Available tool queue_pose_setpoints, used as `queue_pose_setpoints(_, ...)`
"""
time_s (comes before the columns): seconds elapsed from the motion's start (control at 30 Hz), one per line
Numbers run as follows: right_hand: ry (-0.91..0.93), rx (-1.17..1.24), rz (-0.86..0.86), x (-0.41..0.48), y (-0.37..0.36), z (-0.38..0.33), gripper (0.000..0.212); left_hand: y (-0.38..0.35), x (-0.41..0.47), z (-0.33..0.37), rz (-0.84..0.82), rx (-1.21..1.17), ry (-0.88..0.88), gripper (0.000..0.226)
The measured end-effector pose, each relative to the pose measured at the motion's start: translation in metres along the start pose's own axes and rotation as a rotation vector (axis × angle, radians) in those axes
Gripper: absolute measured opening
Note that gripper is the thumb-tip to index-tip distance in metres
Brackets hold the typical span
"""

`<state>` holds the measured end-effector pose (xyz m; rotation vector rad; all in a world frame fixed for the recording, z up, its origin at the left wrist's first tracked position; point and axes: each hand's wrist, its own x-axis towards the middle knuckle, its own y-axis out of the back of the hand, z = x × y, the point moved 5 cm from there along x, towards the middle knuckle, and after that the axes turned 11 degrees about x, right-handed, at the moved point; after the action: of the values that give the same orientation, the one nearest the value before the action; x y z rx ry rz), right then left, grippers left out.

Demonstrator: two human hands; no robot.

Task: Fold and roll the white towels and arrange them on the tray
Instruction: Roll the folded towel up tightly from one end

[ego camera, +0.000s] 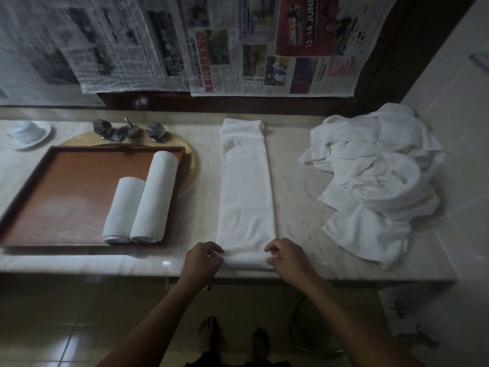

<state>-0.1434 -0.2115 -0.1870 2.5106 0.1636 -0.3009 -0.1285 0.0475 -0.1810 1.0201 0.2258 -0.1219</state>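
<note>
A long folded white towel (246,192) lies lengthwise on the marble counter (291,181), its near end at the counter's front edge. The left hand (203,258) and right hand (284,256) pinch that end's two corners with curled fingers. To the left, two rolled towels (141,201) lie side by side, touching, on the brown tray (66,197). A heap of unfolded towels (375,181) sits to the right.

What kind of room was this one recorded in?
Most likely a bathroom, perhaps a hotel's: a marble counter with metal taps and a round basin half covered by the tray, a tiled floor below, and a heap of white towels.
</note>
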Motion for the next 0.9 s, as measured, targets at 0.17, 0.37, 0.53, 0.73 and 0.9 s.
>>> queue_pose_setpoints(0.17,0.128,-0.159,0.031,-0.013,-0.02,-0.005,0.026,-0.008,-0.013,0.013,0.094,0.219,-0.407,0.017)
queue_pose_setpoints(0.37,0.274,-0.324,0.089,-0.029,-0.033,-0.009,0.031,-0.026,-0.025,0.013,0.085,0.404,-0.59,0.036)
queue_pose_setpoints(0.53,0.298,-0.456,0.046,-0.027,-0.035,-0.012,0.046,-0.021,-0.014,0.014,0.102,0.48,-0.637,0.052)
queue_pose_setpoints(0.73,0.27,-0.451,0.003,-0.023,-0.023,-0.013,0.057,-0.005,-0.002,0.009,0.059,0.333,-0.517,0.039)
queue_pose_setpoints(0.9,0.1,-0.064,0.041,-0.015,-0.003,-0.004,0.037,0.012,0.005,-0.005,-0.093,-0.037,-0.166,0.019)
